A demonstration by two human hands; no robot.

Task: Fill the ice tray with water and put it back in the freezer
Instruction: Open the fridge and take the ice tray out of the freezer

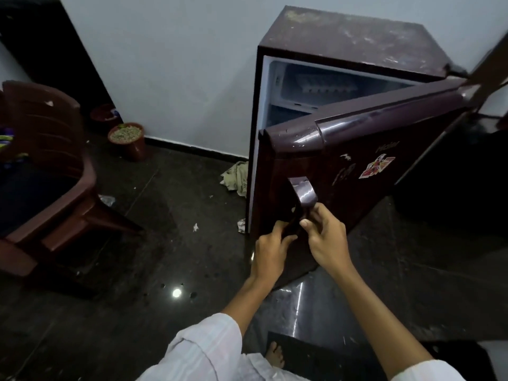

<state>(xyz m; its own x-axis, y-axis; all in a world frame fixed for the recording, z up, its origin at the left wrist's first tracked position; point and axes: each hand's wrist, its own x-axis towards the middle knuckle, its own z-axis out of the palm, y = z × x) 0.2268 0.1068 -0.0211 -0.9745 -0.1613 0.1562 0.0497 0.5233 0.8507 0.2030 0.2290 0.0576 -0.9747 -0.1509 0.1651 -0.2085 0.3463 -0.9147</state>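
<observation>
A small maroon fridge (354, 37) stands against the white wall with its door (357, 171) partly open. Both my hands are on the door's handle (302, 193). My left hand (270, 251) grips the handle's lower part from the left. My right hand (327, 237) holds it from the right, fingers curled round it. Inside, at the top, the freezer compartment (330, 86) shows a pale ice tray (321, 83) lying on its floor.
A brown plastic chair (46, 166) stands at the left. Two brown pots (127, 140) sit by the wall. A crumpled cloth (237, 176) and paper scraps lie on the dark glossy floor (154, 270) beside the fridge. My bare foot (275, 353) rests on a dark mat.
</observation>
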